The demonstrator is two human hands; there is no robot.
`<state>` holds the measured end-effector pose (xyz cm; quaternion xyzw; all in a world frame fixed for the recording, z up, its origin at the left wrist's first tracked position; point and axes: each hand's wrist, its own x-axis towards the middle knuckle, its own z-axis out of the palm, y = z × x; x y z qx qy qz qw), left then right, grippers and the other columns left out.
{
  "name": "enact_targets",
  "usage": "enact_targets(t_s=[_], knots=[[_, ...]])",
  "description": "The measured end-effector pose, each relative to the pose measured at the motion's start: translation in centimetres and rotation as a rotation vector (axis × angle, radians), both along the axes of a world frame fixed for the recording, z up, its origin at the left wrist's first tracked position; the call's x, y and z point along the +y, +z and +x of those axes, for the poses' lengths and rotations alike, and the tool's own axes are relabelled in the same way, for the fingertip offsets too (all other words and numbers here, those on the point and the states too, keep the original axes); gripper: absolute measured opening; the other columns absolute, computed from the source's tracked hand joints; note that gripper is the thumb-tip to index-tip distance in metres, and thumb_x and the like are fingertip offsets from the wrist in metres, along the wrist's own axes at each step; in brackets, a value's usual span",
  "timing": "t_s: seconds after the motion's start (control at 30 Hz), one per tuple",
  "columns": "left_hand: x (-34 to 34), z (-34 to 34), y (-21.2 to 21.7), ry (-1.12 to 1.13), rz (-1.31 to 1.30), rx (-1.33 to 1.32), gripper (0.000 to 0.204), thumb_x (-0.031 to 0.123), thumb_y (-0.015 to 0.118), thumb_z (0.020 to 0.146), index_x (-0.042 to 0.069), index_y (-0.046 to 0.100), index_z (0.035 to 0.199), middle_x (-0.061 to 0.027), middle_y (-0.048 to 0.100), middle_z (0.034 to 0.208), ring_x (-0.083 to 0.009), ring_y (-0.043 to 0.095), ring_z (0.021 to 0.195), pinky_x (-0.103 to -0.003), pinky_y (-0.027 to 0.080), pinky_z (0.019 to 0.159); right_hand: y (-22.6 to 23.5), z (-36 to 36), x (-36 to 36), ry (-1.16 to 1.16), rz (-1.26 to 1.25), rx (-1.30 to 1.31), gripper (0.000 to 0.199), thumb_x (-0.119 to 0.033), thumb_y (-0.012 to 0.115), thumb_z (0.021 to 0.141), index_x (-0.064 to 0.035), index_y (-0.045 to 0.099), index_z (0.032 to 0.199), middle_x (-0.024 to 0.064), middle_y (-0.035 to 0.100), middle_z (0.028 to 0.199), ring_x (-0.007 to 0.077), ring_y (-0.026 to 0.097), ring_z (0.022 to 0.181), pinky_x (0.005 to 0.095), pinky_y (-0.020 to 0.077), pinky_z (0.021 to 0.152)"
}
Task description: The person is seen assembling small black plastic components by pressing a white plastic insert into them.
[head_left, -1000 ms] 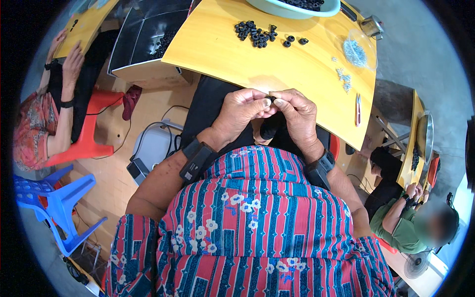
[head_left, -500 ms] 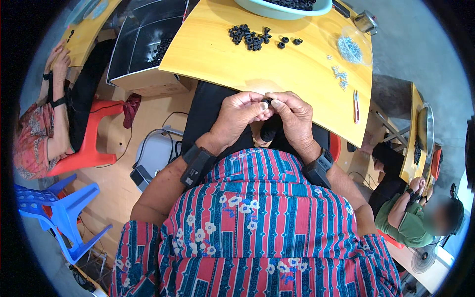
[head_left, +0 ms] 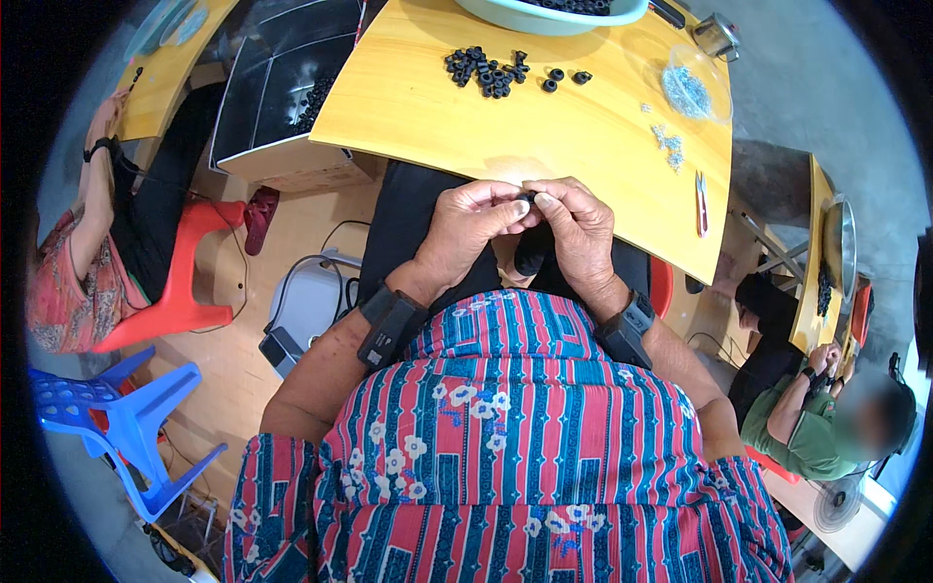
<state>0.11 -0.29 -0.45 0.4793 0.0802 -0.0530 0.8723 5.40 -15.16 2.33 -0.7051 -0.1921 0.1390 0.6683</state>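
Note:
My left hand [head_left: 468, 228] and my right hand [head_left: 573, 228] meet above my lap, just in front of the yellow table's [head_left: 544, 146] near edge. Their fingertips pinch one small black ring [head_left: 528, 199] between them. A dark cylindrical piece [head_left: 531, 253] hangs under my right palm; what it is cannot be told. A pile of black rubber rings [head_left: 486, 70] lies at the far side of the table, with a few loose ones [head_left: 564, 76] beside it. Both wrists wear black bands.
A pale green basin [head_left: 549, 15] of black rings stands at the table's far edge. A clear bag of small metal parts [head_left: 688, 92] and red-handled snips [head_left: 700, 199] lie to the right. People sit at left [head_left: 78, 262] and right [head_left: 816, 428]. A blue plastic stool [head_left: 107, 418] stands lower left.
My hands stay together on the small ring, fingers shifting slightly. The view has drifted a little; the table now sits higher in the picture.

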Motion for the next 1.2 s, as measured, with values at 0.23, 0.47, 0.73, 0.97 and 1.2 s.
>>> enact_targets(t_s=[0.23,0.47,0.73,0.97,1.2], knots=[[0.0,-0.2,0.5,0.006,-0.069,0.049,0.019,0.008,0.055,0.090,-0.002,0.060,0.106,-0.0088,0.064,0.095,-0.0151,0.063,0.087,-0.025,0.052,0.077,0.2,0.1,-0.3,0.021,-0.194,-0.286,0.021,0.005,0.057,0.084,-0.0004,0.065,0.103,0.0080,0.061,0.085,0.0127,0.061,0.072,0.0219,0.0501,0.066],[0.2,-0.2,0.0,0.000,-0.089,0.076,0.017,0.011,0.056,0.091,0.000,0.061,0.102,-0.0077,0.063,0.096,-0.0127,0.061,0.085,-0.026,0.051,0.077,-0.2,0.0,-0.3,0.034,-0.155,-0.343,0.031,0.004,0.066,0.077,-0.0015,0.063,0.107,0.0073,0.061,0.084,0.0135,0.061,0.072,0.0227,0.0505,0.066],[0.2,-0.1,-0.2,-0.002,-0.177,0.088,0.017,0.014,0.056,0.091,0.000,0.060,0.100,-0.0075,0.062,0.094,-0.0140,0.060,0.087,-0.028,0.049,0.081,0.0,-0.1,0.1,-0.022,-0.305,-0.549,0.034,-0.005,0.073,0.073,-0.0029,0.063,0.106,0.0091,0.060,0.081,0.0180,0.062,0.070,0.0259,0.0499,0.061],[0.0,0.1,-0.3,0.011,-0.194,0.107,0.013,0.013,0.058,0.089,0.002,0.063,0.096,-0.0013,0.060,0.084,-0.0067,0.055,0.077,-0.019,0.045,0.068,0.8,0.0,0.0,-0.010,-0.382,-0.611,0.034,-0.007,0.070,0.075,-0.0035,0.061,0.107,0.0113,0.060,0.082,0.0239,0.062,0.071,0.0304,0.0503,0.062],[0.0,0.1,0.6,0.009,-0.182,0.119,0.012,0.012,0.058,0.090,0.003,0.062,0.096,0.0002,0.058,0.082,-0.0053,0.052,0.074,-0.019,0.046,0.068,1.1,0.3,-0.1,0.049,-0.411,-0.657,0.035,-0.004,0.069,0.074,-0.0036,0.060,0.108,0.0106,0.059,0.083,0.0214,0.062,0.072,0.0286,0.0503,0.062]])
